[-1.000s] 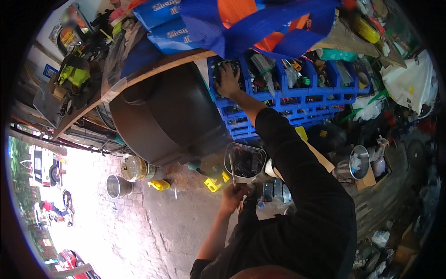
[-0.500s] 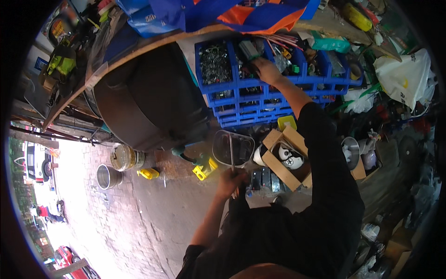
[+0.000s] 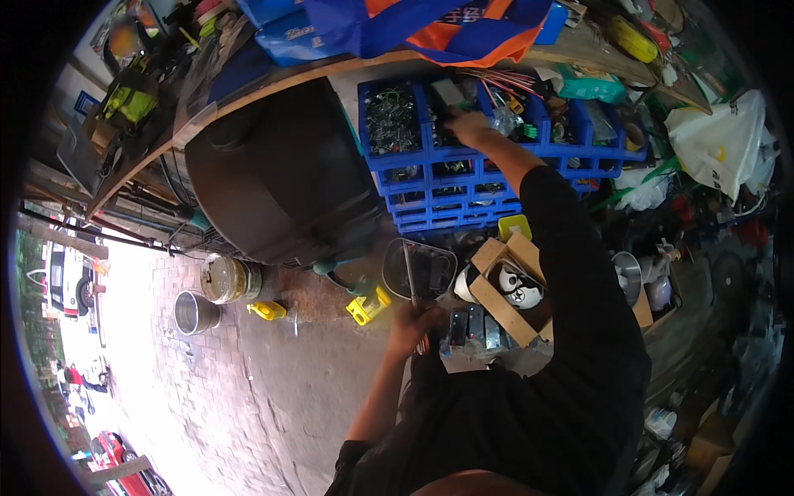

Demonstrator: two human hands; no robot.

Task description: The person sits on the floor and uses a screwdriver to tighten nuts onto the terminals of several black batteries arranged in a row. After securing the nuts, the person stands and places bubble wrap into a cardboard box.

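Note:
My left hand [image 3: 415, 325] is closed around a long, thin, stick-like rod [image 3: 410, 269], upright in the picture, with reddish thin ends showing below the fist. My right hand [image 3: 473, 129] reaches into a compartment of the blue parts bins [image 3: 397, 164]; its fingertips are down among dark small parts and cannot be made out. Beyond those fingers in the same compartment lies a grey block-like object [image 3: 447, 93]. The compartment on the left is filled with metal screws or similar fasteners [image 3: 390, 120].
Left of the bins stands a large dark rounded case [image 3: 281, 174]. Below the bins are a clear plastic basket [image 3: 419, 269], a cardboard box [image 3: 504, 307] with a white item and a yellow jug [image 3: 368, 306]. Above, a wooden shelf edge [image 3: 331, 64] carries a blue-orange bag [image 3: 463, 41].
My right hand has shifted slightly left and down within the bin compartment. The left hand keeps its hold on the rod. The whole view has shifted a little.

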